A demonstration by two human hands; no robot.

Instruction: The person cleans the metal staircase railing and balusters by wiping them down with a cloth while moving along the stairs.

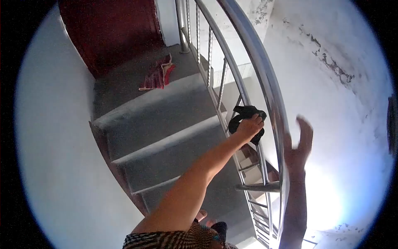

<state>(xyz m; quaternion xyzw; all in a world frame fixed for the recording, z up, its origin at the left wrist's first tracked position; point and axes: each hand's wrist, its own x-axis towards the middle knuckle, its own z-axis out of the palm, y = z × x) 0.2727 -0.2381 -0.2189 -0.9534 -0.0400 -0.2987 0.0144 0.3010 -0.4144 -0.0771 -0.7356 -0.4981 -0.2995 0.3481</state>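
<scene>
My left hand (250,128) is closed on a black cloth (245,110), pressed around the lower metal rail (227,52) of the stair railing. Part of the cloth hangs in a loop beside the fingers. On the outer side of the thick top handrail (265,79), my right hand (299,146) is raised with its fingers apart and nothing visible in it. It is close to the handrail; whether it touches the metal I cannot tell.
Grey stairs (166,112) rise toward a dark red door (112,29). A crumpled red-striped cloth (157,74) lies on the top landing. Thin metal balusters (209,54) stand below the rails. A white wall with peeling patches (331,66) is on the right.
</scene>
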